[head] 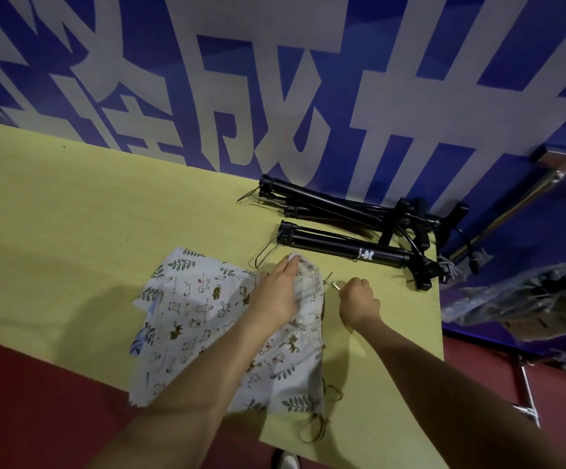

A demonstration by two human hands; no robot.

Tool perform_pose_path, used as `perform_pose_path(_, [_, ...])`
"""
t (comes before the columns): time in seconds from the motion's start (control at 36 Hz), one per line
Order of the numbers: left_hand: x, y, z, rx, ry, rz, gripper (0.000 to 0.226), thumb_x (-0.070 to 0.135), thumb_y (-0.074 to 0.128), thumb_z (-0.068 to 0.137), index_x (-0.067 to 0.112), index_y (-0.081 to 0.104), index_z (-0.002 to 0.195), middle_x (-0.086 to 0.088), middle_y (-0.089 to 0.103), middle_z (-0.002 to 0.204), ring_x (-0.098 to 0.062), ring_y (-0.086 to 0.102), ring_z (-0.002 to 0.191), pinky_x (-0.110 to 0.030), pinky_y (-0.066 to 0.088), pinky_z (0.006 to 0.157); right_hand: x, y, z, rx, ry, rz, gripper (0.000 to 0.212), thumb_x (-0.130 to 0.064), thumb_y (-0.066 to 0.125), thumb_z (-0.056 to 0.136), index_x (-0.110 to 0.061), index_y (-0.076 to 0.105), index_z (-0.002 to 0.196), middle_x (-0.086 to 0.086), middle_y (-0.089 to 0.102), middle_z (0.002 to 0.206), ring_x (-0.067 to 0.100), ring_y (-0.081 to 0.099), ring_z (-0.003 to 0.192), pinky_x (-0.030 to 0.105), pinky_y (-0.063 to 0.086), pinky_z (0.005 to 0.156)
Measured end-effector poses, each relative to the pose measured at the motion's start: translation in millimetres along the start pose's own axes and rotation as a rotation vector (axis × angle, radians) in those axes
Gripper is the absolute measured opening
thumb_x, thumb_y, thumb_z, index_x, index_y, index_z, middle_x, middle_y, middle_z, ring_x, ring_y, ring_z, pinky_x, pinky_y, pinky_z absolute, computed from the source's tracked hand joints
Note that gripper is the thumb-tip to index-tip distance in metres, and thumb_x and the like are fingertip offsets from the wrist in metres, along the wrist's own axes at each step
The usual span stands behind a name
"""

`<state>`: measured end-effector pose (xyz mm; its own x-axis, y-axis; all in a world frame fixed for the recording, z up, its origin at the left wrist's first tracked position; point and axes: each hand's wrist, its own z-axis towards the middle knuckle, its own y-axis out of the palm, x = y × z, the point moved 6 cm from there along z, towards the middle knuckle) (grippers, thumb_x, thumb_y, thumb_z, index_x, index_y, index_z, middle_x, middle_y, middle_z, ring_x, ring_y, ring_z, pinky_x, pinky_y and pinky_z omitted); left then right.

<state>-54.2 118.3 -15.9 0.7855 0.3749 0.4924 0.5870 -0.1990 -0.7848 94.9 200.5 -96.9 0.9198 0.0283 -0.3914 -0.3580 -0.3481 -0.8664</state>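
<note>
Lying flat at the near edge of the table (71,231), toward its right end: one drawstring bag (207,316), pale cloth printed with small animals and leaf sprigs. Its gathered mouth hem is running from the table's far side toward its near edge. The opening is therefore facing the table's right end and the closed bottom its left end. One near corner is hanging slightly past the table's edge.

The left hand (276,292) is pressing down on the bag, fingers laid together and nearly straight, tips reaching the far corner of the gathered hem. The right hand (359,301) is hovering over the table just right of the bag's mouth. It is curling into a fist and pinching the brown drawstring (331,280) between thumb and fingers. More loops of this cord are trailing from the hem at the table's near edge.

Hard to make out: a small silvery piece is showing at the pinched end of the cord, its nature unclear. A blue-printed cloth (141,340) is peeking from under the bag, mostly covered.

Folded black tripods (342,248) are lying at the table's far right corner. One is carrying a white logo with small lettering, too fine to read. Behind the table, a blue banner (308,79) is showing huge white characters, cropped by the frame.
</note>
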Motion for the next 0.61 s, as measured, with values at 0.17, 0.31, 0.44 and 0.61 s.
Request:
perform_pose_path(0.17, [1,-9,-2,-0.001,-0.031,-0.030,0.097,-0.003,0.062,0.081,0.027,0.002,0.151,0.009,0.003,0.160,-0.028,0.022,0.144,-0.046,0.038,0.109,-15,-27,-21,0.113,-0.149,0.321,0.011,-0.007,0.049,0.093,-0.017,0.050,0.090,0.004,0.055,0.099,0.028,0.058,0.097,0.039,0.046,0.088])
perform_pose_path(0.31, [0,-19,-8,0.034,-0.030,-0.090,0.092,-0.009,0.053,0.083,0.027,0.004,0.151,0.007,0.011,0.159,-0.028,0.046,0.128,-0.041,0.053,0.091,-53,-38,-32,0.108,-0.362,0.250,0.010,-0.027,0.057,0.093,-0.018,0.061,0.093,0.002,0.047,0.117,0.019,0.037,0.115,0.024,0.019,0.086])
perform_pose_path(0.44, [0,-32,-10,0.067,0.002,-0.125,0.097,-0.009,0.060,0.079,0.026,0.005,0.152,0.005,0.014,0.159,-0.026,0.045,0.128,-0.034,0.051,0.086,-80,-32,-42,0.010,-0.478,0.157,0.005,-0.030,0.062,0.089,-0.028,0.062,0.084,-0.002,0.042,0.128,0.020,0.028,0.122,0.027,0.016,0.086])
perform_pose_path(0.61, [0,-38,-8,0.100,0.046,-0.156,0.090,-0.007,0.056,0.082,0.025,0.009,0.151,0.007,0.013,0.159,-0.024,0.040,0.133,-0.038,0.052,0.092,-79,-39,-41,0.067,-0.410,0.256,0.014,-0.027,0.061,0.090,-0.021,0.066,0.101,0.001,0.046,0.121,0.021,0.034,0.118,0.028,0.020,0.089])
